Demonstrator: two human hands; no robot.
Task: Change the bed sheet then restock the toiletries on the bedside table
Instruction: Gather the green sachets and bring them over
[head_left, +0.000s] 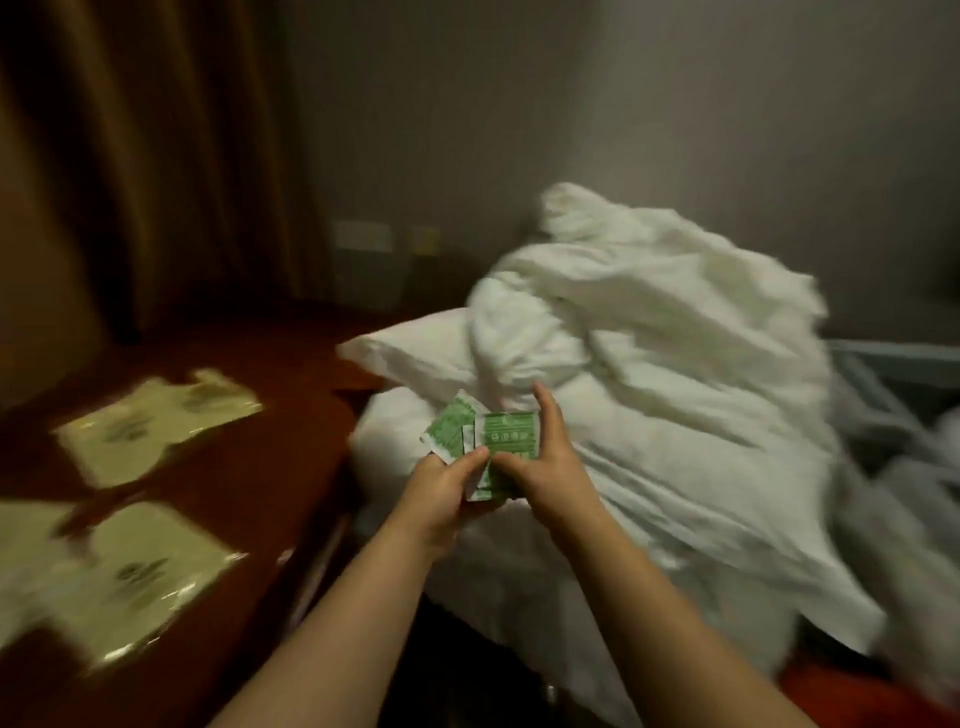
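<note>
Forearms of mine reach forward from the bottom edge, both bare; my left hand (441, 486) has its fingers curled under a small fan of green sachets (485, 449), thumb pressed on top; my right hand (540, 467) pinches the same fan from the right side, thumb laid on the front sachet and index finger stuck straight up behind it; I count at least three sachets, green with white print, overlapping one another, though the blur may hide more. They are held in the air over the near left edge of the white bedding pile (649, 374), close above it; whether they touch it I cannot tell.

To my left runs a dark reddish wooden table top (260, 467); on it lie flat pale yellowish plastic packets (156, 423); one sits toward the far part of the top, one (140, 577) near the front edge, and a third is cut by the left edge of the view, so I count three, all blurred.

Beyond my hands the crumpled white heap rises; one pillow (410, 353) pokes out at its left side, toward the table's far right corner. At the right edge a grey frame (893, 374) shows beside the heap. Farthest off hang brown curtains (156, 156) on the left and a plain grey wall (571, 104).
</note>
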